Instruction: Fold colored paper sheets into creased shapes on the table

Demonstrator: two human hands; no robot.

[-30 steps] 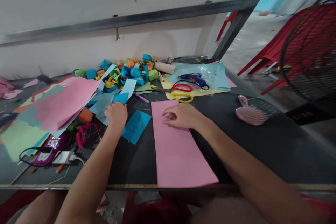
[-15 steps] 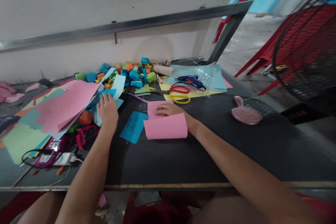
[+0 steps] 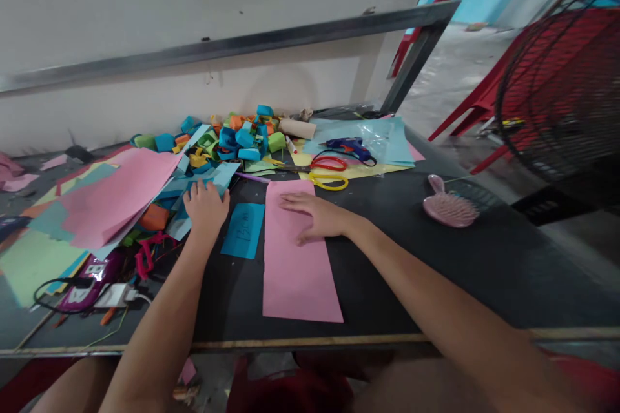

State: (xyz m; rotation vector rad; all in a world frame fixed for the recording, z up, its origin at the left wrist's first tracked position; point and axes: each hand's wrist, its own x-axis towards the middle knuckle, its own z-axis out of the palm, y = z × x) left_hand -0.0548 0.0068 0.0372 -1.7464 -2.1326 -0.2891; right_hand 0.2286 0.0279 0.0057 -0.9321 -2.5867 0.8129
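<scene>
A long pink paper strip (image 3: 300,284) lies flat on the dark table, its near end close to the front edge. My right hand (image 3: 317,214) rests on its upper part with the fingers spread. To the left of the strip is a small blue card (image 3: 243,231) with handwriting on it. My left hand (image 3: 206,206) lies with fingers apart on light blue paper pieces (image 3: 225,174) at the edge of the paper pile. Beyond the strip are scissors (image 3: 329,171) with red and yellow handles.
Folded coloured paper pieces (image 3: 247,137) are heaped against the wall. A blue glue gun (image 3: 351,147) lies on blue sheets at the back. Pink sheets (image 3: 121,193) and a purple device (image 3: 92,281) are at left. A hairbrush (image 3: 450,206) and a fan (image 3: 562,77) are at right.
The pink paper, curled over my right wrist before, now lies flat toward the table's front edge. My left hand has moved slightly right, and the light blue pieces under it have dropped lower.
</scene>
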